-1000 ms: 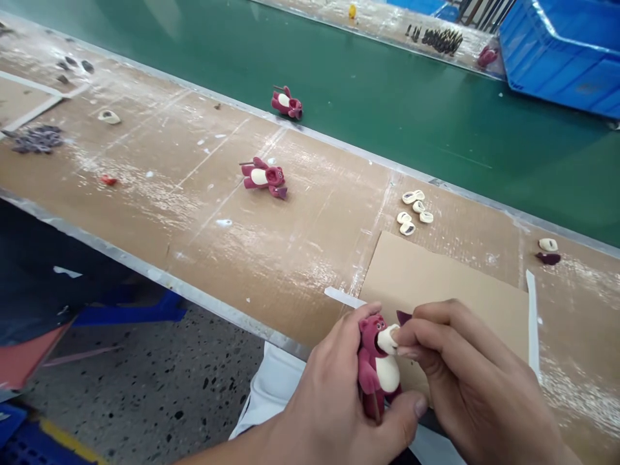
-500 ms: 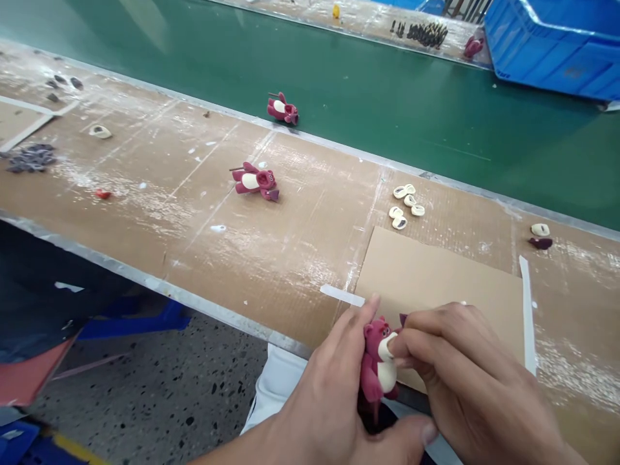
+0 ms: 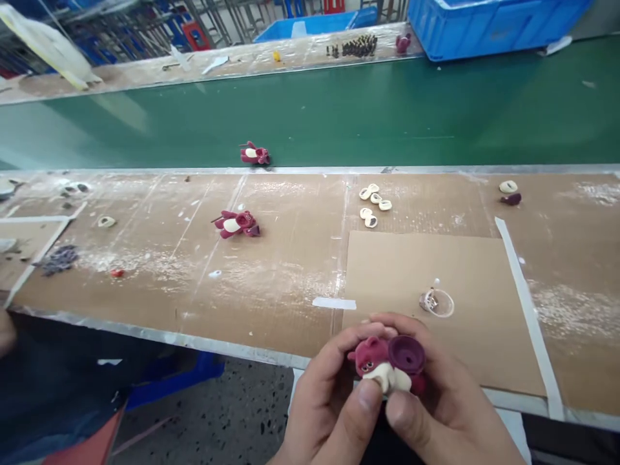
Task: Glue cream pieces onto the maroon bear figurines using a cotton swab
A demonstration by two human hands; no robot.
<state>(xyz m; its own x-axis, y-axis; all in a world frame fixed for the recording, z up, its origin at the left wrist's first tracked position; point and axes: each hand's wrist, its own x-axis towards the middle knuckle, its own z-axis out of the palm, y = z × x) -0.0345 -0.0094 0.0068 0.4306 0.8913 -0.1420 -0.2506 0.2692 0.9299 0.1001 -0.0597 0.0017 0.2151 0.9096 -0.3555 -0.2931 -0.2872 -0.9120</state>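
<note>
A dark pink toy bear figure [image 3: 372,352] with a cream muzzle and belly lies tilted on its side between my two hands, above the table's front edge. My left hand [image 3: 334,394] wraps round the head end, its thumb pressed on the muzzle. My right hand [image 3: 445,394] closes round the body, its thumb by the belly. A dark purple cup-shaped piece [image 3: 407,354] on the bear faces up towards me. Behind my hands, a small clear cup [image 3: 440,303] stands on a cardboard sheet [image 3: 387,265].
Several cream muzzle pieces [image 3: 371,221] lie beyond the sheet. Another bear [image 3: 236,224] rests on the table, and one more bear [image 3: 254,154] on the green belt [image 3: 339,116]. A blue crate [image 3: 484,32] stands at the back. Part of another person [image 3: 58,374] shows at left.
The bear has turned from upright to lying on its side. My right hand has moved from the muzzle to round the body. The view has swung, uncovering the clear cup.
</note>
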